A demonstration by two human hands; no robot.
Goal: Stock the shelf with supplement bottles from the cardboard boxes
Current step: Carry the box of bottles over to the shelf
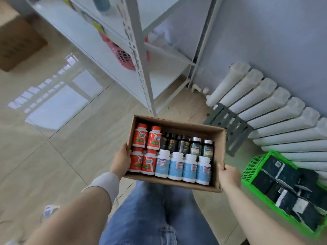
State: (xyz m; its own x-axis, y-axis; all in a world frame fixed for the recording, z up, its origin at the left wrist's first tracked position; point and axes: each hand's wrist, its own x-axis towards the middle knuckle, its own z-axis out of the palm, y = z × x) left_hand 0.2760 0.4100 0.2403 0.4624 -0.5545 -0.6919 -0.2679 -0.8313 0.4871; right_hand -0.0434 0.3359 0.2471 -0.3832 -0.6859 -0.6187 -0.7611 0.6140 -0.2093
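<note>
An open cardboard box (218,156) hangs above my knees, carried between both hands. My left hand (121,160) grips its left wall, and my right hand (229,175) grips the near right corner. Inside lie several orange bottles (139,137) at the left, several white and blue bottles (177,167) along the near side, and dark bottles (184,144) at the back. The white metal shelf (139,55) stands just beyond the box, its lower boards mostly bare.
A green plastic basket (247,171) of dark packets sits on the floor at the right. A white radiator (265,103) runs along the wall. A red perforated basket (122,55) sits on the shelf, and a closed cardboard box (16,41) stands at the far left.
</note>
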